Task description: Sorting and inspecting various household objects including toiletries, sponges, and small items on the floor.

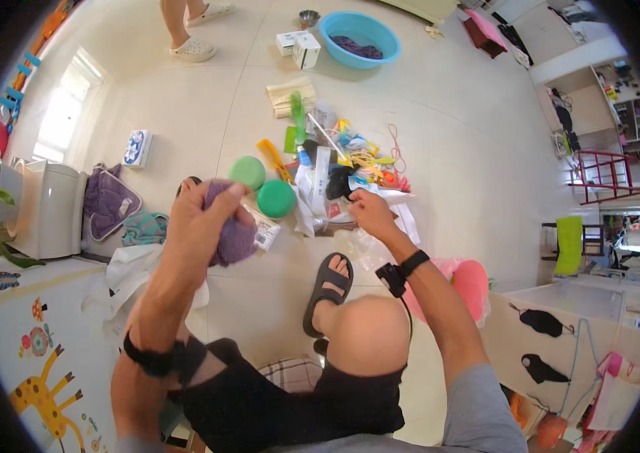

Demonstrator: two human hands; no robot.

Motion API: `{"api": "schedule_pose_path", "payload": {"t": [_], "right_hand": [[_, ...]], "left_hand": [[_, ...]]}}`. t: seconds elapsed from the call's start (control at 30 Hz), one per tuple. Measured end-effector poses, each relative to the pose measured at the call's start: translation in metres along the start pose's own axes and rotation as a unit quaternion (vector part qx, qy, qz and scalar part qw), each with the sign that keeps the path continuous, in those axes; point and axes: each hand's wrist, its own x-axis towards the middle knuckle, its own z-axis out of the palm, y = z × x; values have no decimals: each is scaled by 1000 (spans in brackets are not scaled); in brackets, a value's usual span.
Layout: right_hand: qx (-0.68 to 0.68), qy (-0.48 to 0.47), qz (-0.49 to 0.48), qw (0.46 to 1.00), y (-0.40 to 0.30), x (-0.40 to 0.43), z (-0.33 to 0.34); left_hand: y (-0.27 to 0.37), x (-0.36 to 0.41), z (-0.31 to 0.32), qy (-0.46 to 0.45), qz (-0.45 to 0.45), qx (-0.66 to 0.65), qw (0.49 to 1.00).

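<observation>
A purple cloth (pixel 234 244) hangs bunched in my left hand (pixel 198 212), above the floor at the left of a pile of small household items. My right hand (pixel 375 216) is at the pile's right side, its fingertips by a crumpled black item (pixel 339 182); whether they grip it cannot be made out. Close to my left hand lie a light green round container (pixel 247 173) and a darker green one (pixel 275 199). Beneath the cloth, a white box (pixel 264 231) is partly hidden. The pile also has an orange comb (pixel 274 159) and a green comb (pixel 298 113).
Beyond the pile stand a blue basin (pixel 359 59) holding dark cloth and white boxes (pixel 306 51). Another person's clog (pixel 193 50) is at the upper left. A pink lined bin (pixel 470 289) sits near my right forearm; purple towels (pixel 106 198) lie at left.
</observation>
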Motion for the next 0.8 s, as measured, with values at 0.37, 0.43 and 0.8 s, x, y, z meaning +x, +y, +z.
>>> {"api": "schedule_pose_path", "payload": {"t": [0.37, 0.43, 0.8], "right_hand": [[-208, -28, 29, 977, -16, 89, 122], [-242, -11, 20, 970, -11, 87, 127], [-283, -20, -7, 959, 33, 47, 120]], "left_hand": [[23, -18, -6, 140, 0, -19, 990], [23, -18, -9, 131, -8, 2, 991], [23, -20, -8, 133, -5, -8, 991]]}}
